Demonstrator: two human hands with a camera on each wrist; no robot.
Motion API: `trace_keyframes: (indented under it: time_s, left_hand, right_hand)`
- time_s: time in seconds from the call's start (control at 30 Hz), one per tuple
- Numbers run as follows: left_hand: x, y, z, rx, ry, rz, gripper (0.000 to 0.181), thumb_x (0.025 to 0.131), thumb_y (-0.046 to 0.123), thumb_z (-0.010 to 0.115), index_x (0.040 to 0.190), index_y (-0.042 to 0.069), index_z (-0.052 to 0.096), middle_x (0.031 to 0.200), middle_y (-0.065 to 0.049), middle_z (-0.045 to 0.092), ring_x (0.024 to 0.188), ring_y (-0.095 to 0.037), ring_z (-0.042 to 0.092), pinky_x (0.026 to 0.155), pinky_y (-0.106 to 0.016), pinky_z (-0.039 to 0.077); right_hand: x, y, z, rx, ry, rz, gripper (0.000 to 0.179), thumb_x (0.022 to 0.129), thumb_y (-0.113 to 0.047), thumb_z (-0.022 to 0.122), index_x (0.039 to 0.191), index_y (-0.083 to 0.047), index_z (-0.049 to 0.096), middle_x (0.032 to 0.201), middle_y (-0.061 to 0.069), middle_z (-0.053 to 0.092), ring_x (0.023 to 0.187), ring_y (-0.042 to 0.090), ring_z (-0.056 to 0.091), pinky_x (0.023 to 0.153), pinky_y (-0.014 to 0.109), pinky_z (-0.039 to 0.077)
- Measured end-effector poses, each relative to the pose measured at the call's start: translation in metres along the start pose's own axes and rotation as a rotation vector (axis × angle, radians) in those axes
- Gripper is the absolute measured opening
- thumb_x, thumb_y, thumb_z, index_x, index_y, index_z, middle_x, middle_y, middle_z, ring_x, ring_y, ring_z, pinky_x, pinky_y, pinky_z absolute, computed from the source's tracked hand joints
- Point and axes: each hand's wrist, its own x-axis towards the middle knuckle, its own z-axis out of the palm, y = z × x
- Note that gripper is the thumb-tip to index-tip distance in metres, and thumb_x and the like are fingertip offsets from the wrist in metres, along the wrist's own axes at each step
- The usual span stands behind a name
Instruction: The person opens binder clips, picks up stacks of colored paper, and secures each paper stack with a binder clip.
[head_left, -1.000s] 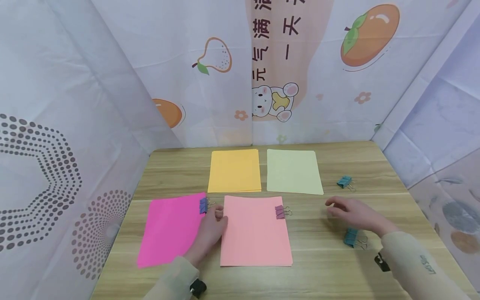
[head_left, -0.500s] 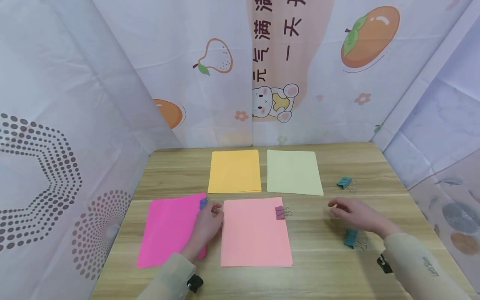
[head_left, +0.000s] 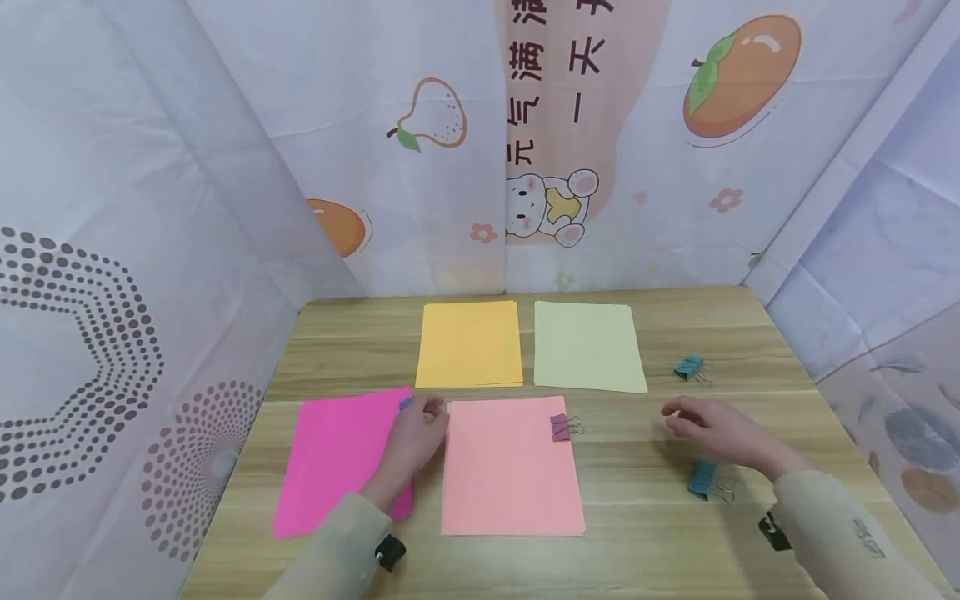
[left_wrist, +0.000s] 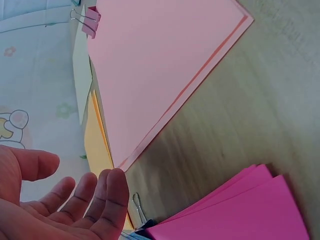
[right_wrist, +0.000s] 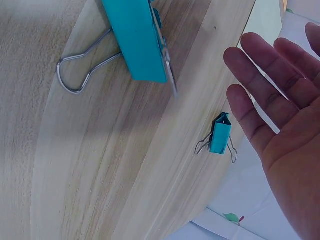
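In the head view my left hand [head_left: 416, 437] hovers at the right edge of the magenta paper stack [head_left: 333, 471], its fingers relaxed and holding nothing. It mostly covers a blue binder clip [head_left: 406, 403] fixed to that stack's upper right corner. The left wrist view shows the magenta sheets [left_wrist: 240, 210] fanned at their free end. Just right of that hand lies the pink paper stack [head_left: 510, 475], with a purple-pink binder clip [head_left: 560, 427] on its right edge. My right hand [head_left: 720, 429], loosely curled around nothing, is between a nearer teal binder clip [head_left: 702, 478] and a farther teal binder clip [head_left: 689, 367].
Behind the pink stack lie an orange-yellow paper stack [head_left: 469, 344] and a pale green paper stack [head_left: 588, 346], side by side. Patterned white curtains [head_left: 420, 200] rise along the back and sides of the wooden table [head_left: 630, 542].
My left hand has shifted slightly left and back from the pink stack's edge, and now hides more of the blue clip. The right hand has drifted a little right. The papers have stayed put.
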Motion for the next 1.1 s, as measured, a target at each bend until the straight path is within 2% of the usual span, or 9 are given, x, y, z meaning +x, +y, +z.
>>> trace_keyframes:
  time_s: [0.07, 0.23, 0.37, 0.53, 0.63, 0.7, 0.8, 0.9, 1.1]
  left_hand:
    - [0.003, 0.001, -0.001, -0.001, -0.001, 0.005, 0.035, 0.096, 0.019, 0.059, 0.129, 0.006, 0.062, 0.12, -0.007, 0.065, 0.091, -0.021, 0.061, 0.074, -0.032, 0.052]
    - [0.008, 0.004, -0.005, -0.023, 0.0, 0.029, 0.036, 0.097, 0.017, 0.06, 0.13, 0.004, 0.06, 0.124, -0.011, 0.064, 0.103, -0.028, 0.064, 0.078, -0.038, 0.055]
    - [0.013, 0.005, -0.007, 0.002, 0.006, 0.045, 0.037, 0.096, 0.017, 0.06, 0.131, 0.006, 0.06, 0.128, -0.01, 0.063, 0.11, -0.028, 0.064, 0.082, -0.04, 0.055]
    - [0.018, 0.01, -0.008, 0.023, 0.002, 0.057, 0.038, 0.096, 0.017, 0.059, 0.133, 0.008, 0.059, 0.126, -0.01, 0.063, 0.094, -0.022, 0.063, 0.068, -0.033, 0.053]
    - [0.021, 0.015, -0.01, 0.024, -0.004, 0.049, 0.038, 0.097, 0.018, 0.059, 0.134, 0.011, 0.058, 0.121, -0.011, 0.062, 0.084, -0.022, 0.06, 0.061, -0.033, 0.051]
    - [0.022, 0.017, -0.01, 0.043, -0.001, 0.05, 0.039, 0.097, 0.019, 0.058, 0.135, 0.012, 0.058, 0.123, -0.009, 0.061, 0.09, -0.023, 0.06, 0.066, -0.035, 0.052]
    - [0.026, 0.02, -0.011, 0.078, 0.01, 0.062, 0.038, 0.099, 0.022, 0.059, 0.136, 0.013, 0.058, 0.132, -0.007, 0.058, 0.107, -0.025, 0.06, 0.083, -0.04, 0.053]
    - [0.029, 0.022, -0.011, 0.103, 0.012, 0.083, 0.039, 0.1, 0.023, 0.06, 0.138, 0.012, 0.057, 0.139, -0.008, 0.055, 0.116, -0.028, 0.058, 0.095, -0.046, 0.051]
    - [0.035, 0.022, -0.012, 0.148, 0.008, 0.113, 0.042, 0.101, 0.024, 0.06, 0.141, 0.013, 0.056, 0.142, -0.012, 0.052, 0.13, -0.031, 0.05, 0.106, -0.052, 0.045]
  right_hand:
    - [-0.001, 0.001, 0.0, 0.0, 0.002, 0.003, 0.033, 0.104, -0.028, 0.06, 0.126, -0.003, 0.065, 0.107, 0.003, 0.07, 0.093, 0.016, 0.064, 0.078, 0.038, 0.055]
    - [-0.002, 0.003, -0.001, -0.022, 0.016, -0.005, 0.033, 0.104, -0.027, 0.06, 0.125, -0.003, 0.065, 0.108, 0.004, 0.07, 0.094, 0.016, 0.065, 0.078, 0.038, 0.056]
    - [-0.003, 0.004, -0.002, -0.032, 0.017, -0.006, 0.033, 0.104, -0.028, 0.06, 0.125, -0.003, 0.065, 0.11, 0.005, 0.071, 0.096, 0.018, 0.066, 0.078, 0.038, 0.056]
    - [-0.003, 0.005, -0.003, -0.04, 0.025, -0.003, 0.033, 0.103, -0.028, 0.061, 0.125, -0.004, 0.066, 0.108, 0.003, 0.071, 0.095, 0.017, 0.065, 0.078, 0.038, 0.056]
    - [-0.003, 0.005, -0.003, -0.043, 0.029, -0.001, 0.034, 0.103, -0.029, 0.061, 0.125, -0.003, 0.066, 0.106, 0.002, 0.071, 0.093, 0.016, 0.065, 0.078, 0.038, 0.055]
    - [-0.003, 0.006, -0.003, -0.043, 0.031, -0.001, 0.033, 0.104, -0.029, 0.061, 0.125, -0.003, 0.066, 0.105, 0.001, 0.07, 0.092, 0.015, 0.064, 0.077, 0.037, 0.055]
    - [-0.003, 0.006, -0.003, -0.045, 0.033, -0.002, 0.032, 0.103, -0.027, 0.061, 0.125, -0.004, 0.066, 0.105, 0.002, 0.071, 0.092, 0.016, 0.064, 0.077, 0.037, 0.055]
    - [-0.003, 0.007, -0.003, -0.049, 0.036, -0.003, 0.031, 0.103, -0.025, 0.061, 0.124, -0.004, 0.066, 0.107, 0.003, 0.071, 0.094, 0.017, 0.065, 0.079, 0.039, 0.056]
    - [-0.004, 0.009, -0.004, -0.051, 0.043, 0.0, 0.03, 0.103, -0.025, 0.061, 0.124, -0.004, 0.066, 0.108, 0.005, 0.071, 0.094, 0.019, 0.066, 0.08, 0.042, 0.056]
